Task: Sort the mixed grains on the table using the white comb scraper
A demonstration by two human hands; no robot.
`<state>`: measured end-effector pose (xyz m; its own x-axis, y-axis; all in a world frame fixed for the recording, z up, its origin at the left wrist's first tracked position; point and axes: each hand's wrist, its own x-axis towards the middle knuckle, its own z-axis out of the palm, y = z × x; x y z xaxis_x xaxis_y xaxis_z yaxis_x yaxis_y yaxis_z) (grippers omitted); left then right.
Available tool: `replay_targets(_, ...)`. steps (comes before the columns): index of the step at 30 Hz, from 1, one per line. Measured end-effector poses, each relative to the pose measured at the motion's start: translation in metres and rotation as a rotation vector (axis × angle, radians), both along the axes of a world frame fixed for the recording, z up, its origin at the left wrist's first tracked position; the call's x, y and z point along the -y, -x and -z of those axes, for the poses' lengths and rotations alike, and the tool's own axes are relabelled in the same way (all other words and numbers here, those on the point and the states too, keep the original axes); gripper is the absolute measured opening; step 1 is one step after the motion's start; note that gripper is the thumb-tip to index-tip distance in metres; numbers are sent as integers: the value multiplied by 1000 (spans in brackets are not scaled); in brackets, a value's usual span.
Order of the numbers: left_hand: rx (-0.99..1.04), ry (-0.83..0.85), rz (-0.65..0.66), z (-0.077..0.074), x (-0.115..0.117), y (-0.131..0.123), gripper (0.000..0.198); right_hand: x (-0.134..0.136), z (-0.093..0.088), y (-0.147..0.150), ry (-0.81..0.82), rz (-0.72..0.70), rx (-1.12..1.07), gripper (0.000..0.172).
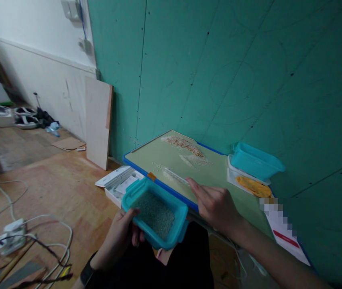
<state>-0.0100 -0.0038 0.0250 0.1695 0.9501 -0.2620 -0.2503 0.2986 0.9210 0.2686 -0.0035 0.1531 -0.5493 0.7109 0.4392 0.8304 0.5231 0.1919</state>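
Nearest, a blue tub (pixel 179 225) is held at its rim by the left hand (pixel 125 227), its floor covered with pale grains (pixel 155 212). By the fingers of the right hand (pixel 216 200) a thin strip (pixel 175 176) is gripped, its far end at a small scatter (pixel 167 175) on the table (pixel 147 154). Behind the tub, an open white box (pixel 116 197) is seen. To the right, an orange cloth (pixel 253 186) is laid near a second tub (pixel 257 161), whose contents cannot be made out. Farther off, a mixed pile (pixel 183 144) and a pale patch (pixel 195 161) are left loose; some grain, it is judged, is contained, but much is not.
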Motion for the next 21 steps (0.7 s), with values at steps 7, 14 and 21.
replay_targets(7,-1,9,-14,-11,-3,5,65,-49,-30,-74,294,225,-671,41)
replay_targets(14,10,-7,-38,-11,-3,2,63,-77,-11,-101,709,380,-1125,67)
replay_targets(21,-3,8,-51,-12,-2,3,63,-81,3,-65,912,333,-1237,61)
